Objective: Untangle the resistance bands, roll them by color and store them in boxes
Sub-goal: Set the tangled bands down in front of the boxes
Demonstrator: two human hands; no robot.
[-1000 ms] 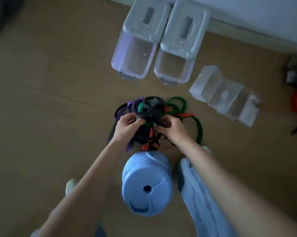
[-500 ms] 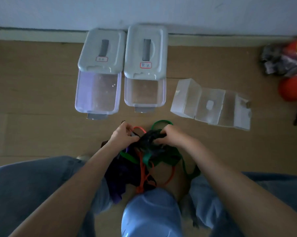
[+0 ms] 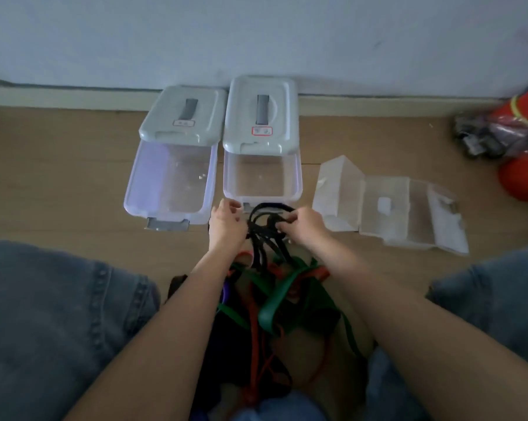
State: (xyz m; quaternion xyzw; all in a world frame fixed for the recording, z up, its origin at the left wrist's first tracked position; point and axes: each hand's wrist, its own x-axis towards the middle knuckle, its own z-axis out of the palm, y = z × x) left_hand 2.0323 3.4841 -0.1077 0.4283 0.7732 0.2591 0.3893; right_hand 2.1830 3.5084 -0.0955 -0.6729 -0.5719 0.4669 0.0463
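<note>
Head camera looks down on a tangle of resistance bands (image 3: 274,299), green, red, black and purple, lying on the wooden floor (image 3: 59,189) between the person's knees in jeans. The right hand (image 3: 302,224) pinches the black band (image 3: 264,226) loops, lifted just before the boxes. The left hand (image 3: 226,221) is beside them with curled fingers; I cannot tell if it holds a band. Two clear boxes (image 3: 168,180) with grey lids slid back stand near the wall. An unfolded clear plastic case (image 3: 390,205) lies to the right.
</note>
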